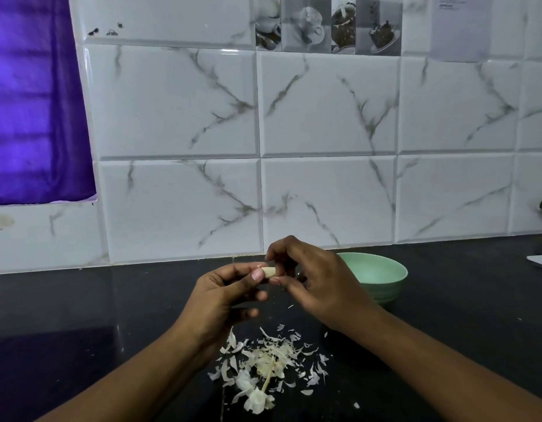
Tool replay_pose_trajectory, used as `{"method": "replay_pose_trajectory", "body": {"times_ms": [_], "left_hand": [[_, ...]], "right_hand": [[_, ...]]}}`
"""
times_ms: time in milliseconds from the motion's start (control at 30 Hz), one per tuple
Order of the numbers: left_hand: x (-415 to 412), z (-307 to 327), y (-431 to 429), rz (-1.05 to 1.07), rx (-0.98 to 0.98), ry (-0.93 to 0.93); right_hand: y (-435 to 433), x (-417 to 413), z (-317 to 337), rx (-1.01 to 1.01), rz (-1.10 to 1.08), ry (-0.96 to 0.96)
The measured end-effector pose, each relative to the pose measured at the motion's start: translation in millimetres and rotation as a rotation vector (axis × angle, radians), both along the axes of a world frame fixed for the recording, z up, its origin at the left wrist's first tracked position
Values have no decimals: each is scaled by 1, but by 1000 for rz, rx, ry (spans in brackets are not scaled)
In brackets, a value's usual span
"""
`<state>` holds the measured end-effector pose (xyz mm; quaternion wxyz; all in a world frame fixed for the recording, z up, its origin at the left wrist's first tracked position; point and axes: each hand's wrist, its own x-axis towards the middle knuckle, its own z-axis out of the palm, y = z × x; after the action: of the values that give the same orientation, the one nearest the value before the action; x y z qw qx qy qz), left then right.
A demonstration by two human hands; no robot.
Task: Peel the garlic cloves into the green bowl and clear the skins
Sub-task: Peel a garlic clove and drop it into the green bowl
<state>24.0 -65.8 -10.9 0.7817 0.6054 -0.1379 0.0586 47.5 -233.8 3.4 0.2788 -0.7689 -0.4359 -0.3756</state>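
One pale, blunt garlic clove (269, 272) is pinched between the left hand (225, 295) and right hand (312, 281), above the dark glossy bench (111, 306). One round green bowl (382, 277) sits near the back edge. Papery white skins (269, 363) lie piled toward the front edge.

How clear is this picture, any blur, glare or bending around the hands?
Head view: dim, cool light; wall tiles bow from the wide lens; small glare on a tile edge; left hand, right hand and garlic clove slightly soft; garlic skins sharper on the dark counter.
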Motion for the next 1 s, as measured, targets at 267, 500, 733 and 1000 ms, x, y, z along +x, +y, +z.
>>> {"method": "replay_pose_trajectory", "body": {"times_ms": [267, 500, 733, 1000], "left_hand": [[0, 4, 3, 23, -37, -16], [3, 1, 2, 50, 46, -84], [1, 0, 3, 96, 131, -190], [8, -1, 10, 146, 256, -204]], "right_hand": [[-15, 2, 13, 95, 68, 153], [-9, -1, 10, 25, 131, 228], [-6, -1, 8, 33, 111, 331], [-13, 6, 10, 83, -4, 423]]}}
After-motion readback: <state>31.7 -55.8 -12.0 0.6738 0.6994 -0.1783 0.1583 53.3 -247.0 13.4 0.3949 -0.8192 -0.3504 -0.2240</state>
